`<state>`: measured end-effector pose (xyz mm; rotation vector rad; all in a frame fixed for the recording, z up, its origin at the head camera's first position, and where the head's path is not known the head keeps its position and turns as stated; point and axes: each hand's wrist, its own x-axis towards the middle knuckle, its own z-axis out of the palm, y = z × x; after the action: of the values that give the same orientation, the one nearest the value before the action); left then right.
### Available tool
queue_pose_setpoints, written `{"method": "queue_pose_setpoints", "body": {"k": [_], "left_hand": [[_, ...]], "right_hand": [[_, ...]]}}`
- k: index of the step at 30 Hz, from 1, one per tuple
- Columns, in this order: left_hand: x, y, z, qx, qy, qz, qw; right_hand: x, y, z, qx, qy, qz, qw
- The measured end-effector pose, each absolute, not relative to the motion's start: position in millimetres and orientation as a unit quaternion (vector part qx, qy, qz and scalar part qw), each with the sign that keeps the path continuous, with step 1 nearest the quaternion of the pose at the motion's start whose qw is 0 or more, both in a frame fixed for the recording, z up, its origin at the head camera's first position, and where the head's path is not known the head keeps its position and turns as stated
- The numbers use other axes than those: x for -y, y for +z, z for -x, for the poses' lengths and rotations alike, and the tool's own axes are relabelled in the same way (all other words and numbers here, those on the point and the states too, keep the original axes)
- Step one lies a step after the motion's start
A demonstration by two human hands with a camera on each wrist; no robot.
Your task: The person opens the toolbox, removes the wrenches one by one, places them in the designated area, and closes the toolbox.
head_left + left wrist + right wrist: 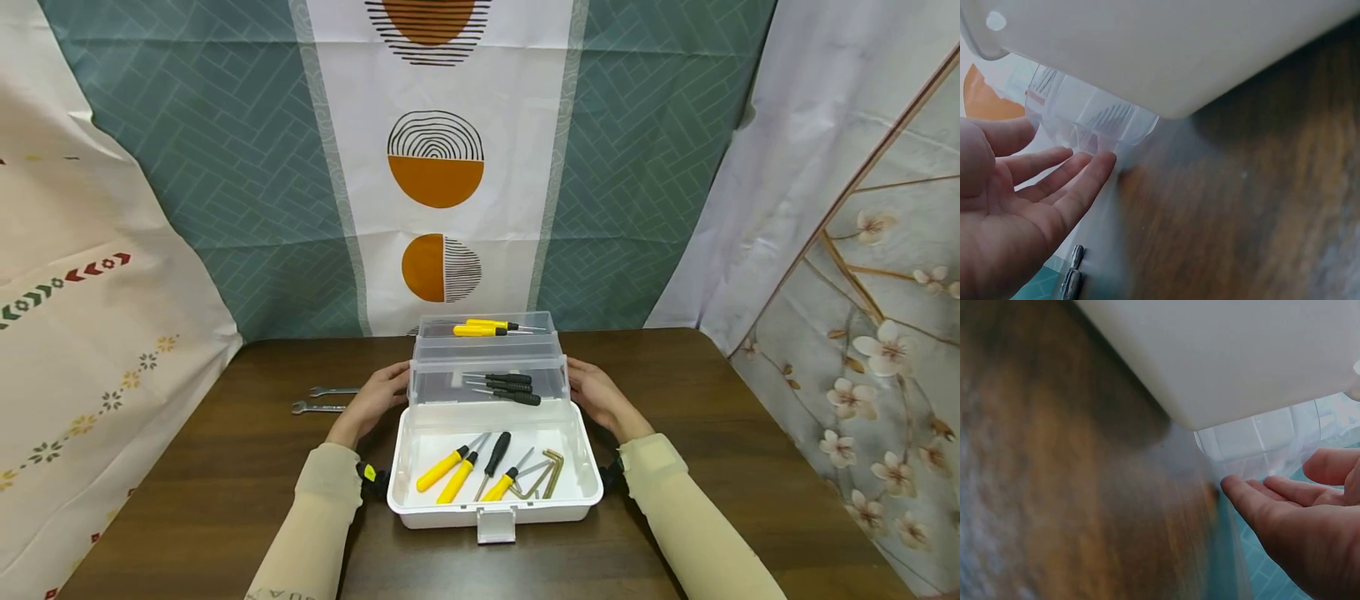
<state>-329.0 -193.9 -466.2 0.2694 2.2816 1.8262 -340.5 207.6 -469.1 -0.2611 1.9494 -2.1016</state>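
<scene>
A white toolbox (420, 515) stands with its clear lid and tray section (435, 387) raised at the back. In its base lie yellow-handled screwdrivers (442, 468), a black screwdriver (498, 454) and brass-coloured hex keys (555, 475). Small black screwdrivers (510, 387) and yellow screwdrivers (480, 330) rest in the clear section. My left hand (375, 404) is at its left side, fingers loosely extended; in the left wrist view the fingertips (1107, 161) meet the clear plastic's edge. My right hand (603, 402) mirrors it on the right, with fingertips (1230, 482) at the plastic; firm contact is unclear.
Two wrenches (318, 407) lie on the brown wooden table (225, 467), left of my left hand. A patterned cloth (450, 242) hangs behind the table's back edge. Flowered curtains flank both sides. The latch (496, 527) hangs at the box's front.
</scene>
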Motion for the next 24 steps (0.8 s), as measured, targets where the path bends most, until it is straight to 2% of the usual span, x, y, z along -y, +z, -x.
{"method": "queue_pose_setpoints", "body": {"k": [6,24], "left_hand": [[194.0,-466.8,330.7,-0.77,0.621,-0.092,0.117],[197.0,-467.6,332.7,-0.759,0.633,-0.099,0.112]], "right_hand": [[-209.8,-468.3,339.0,-0.669,-0.727,0.082,0.131],[-207.6,-469.0,340.7,-0.658,-0.739,0.093,0.111]]}}
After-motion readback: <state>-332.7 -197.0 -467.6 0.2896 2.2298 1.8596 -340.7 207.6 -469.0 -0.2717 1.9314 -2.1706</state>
